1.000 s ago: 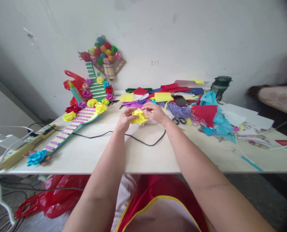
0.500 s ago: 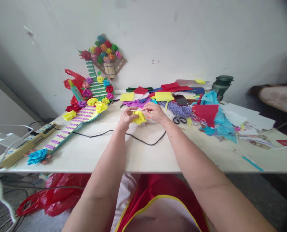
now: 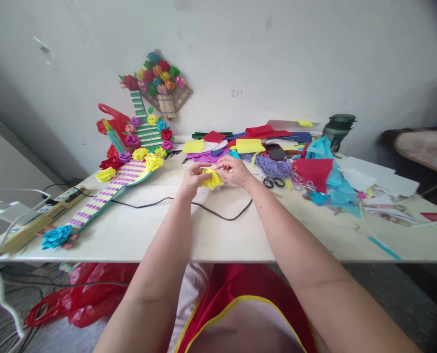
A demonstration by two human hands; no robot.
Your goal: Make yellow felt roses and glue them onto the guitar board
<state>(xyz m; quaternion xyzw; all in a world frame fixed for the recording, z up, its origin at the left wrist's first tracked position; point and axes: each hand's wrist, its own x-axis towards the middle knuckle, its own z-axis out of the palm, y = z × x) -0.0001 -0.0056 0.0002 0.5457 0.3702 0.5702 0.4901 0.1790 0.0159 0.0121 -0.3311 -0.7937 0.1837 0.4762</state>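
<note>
A yellow paper flower [image 3: 213, 180] is held up over the middle of the table between my two hands. My left hand [image 3: 195, 179] pinches it from the left side, thumb on its petals. At its upper right, the fingers of my right hand [image 3: 234, 171] are drawn together at the petals' edge; whether they grip a petal is too small to make out. To the left lies a guitar-shaped board [image 3: 108, 192] with purple strips, yellow flowers and a blue flower [image 3: 57, 237] at its narrow end.
A black cable [image 3: 223, 217] crosses the table before my hands. Scissors [image 3: 273, 183], purple shredded strands [image 3: 268, 165] and coloured paper sheets [image 3: 250, 146] lie right and behind. A dark bottle [image 3: 338, 131] stands at the back right, a power strip [image 3: 52, 211] at the left edge.
Hardly anything differs: the fingers of my right hand have shifted very slightly at the flower's edge. My left hand keeps its hold in the same place.
</note>
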